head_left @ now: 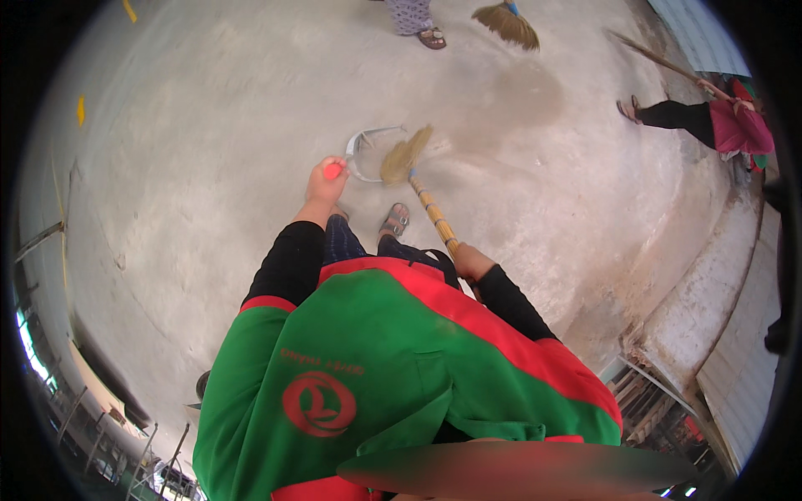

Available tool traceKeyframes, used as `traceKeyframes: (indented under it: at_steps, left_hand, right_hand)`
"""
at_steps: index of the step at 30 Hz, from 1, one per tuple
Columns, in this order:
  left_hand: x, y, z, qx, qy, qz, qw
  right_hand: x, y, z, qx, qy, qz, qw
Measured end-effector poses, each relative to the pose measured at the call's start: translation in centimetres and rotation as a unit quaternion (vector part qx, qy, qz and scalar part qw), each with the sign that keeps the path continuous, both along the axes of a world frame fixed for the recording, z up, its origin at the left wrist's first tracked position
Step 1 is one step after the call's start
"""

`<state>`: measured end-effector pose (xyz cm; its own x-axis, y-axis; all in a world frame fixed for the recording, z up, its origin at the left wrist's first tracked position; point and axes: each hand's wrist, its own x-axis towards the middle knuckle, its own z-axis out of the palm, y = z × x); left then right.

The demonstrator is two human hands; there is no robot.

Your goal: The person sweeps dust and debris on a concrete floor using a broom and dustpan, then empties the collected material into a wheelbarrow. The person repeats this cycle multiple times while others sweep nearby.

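My left hand (324,181) is closed around the red-ended handle of a pale grey dustpan (355,157), held low in front of my feet. The dustpan's curved rim shows, but its inside is hard to tell from the floor. In my right hand (474,261) is the cane-like handle of a straw broom (433,210). Its yellowish bristles (405,156) are beside the dustpan's open side and slightly blurred. Whether the bristles touch the dustpan I cannot tell.
Around me spreads a grey concrete floor (225,125) with damp-looking patches. Ahead are another person's sandalled foot (432,37) and a second broom (510,25). At the right a person in a pink top (739,127) holds a long stick. A low concrete ledge (685,326) runs along the right.
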<state>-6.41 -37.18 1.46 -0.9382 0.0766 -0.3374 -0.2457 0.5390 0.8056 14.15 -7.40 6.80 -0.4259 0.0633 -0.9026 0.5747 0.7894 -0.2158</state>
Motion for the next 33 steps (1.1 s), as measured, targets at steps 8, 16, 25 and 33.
traceKeyframes:
  at_steps: [8, 16, 25, 33]
  left_hand:
    - [0.4, -0.5, -0.1, 0.015, 0.01, -0.001, 1.0]
    - [1.7, 0.6, 0.9, 0.025, 0.011, -0.005, 1.0]
    - [1.9, -0.4, -2.2, 0.076, 0.057, 0.004, 0.995]
    - [3.0, -2.1, -4.9, 0.097, 0.118, 0.068, 0.986]
  right_hand:
    - [2.6, 7.0, 8.3, -0.009, -0.01, -0.193, 0.981]
    - [-3.5, 7.4, -1.1, 0.0, -0.005, -0.256, 0.967]
    - [0.1, 1.6, -0.4, -0.062, -0.077, -0.081, 0.992]
    - [2.5, 6.0, 3.0, -0.215, 0.009, -0.276, 0.937]
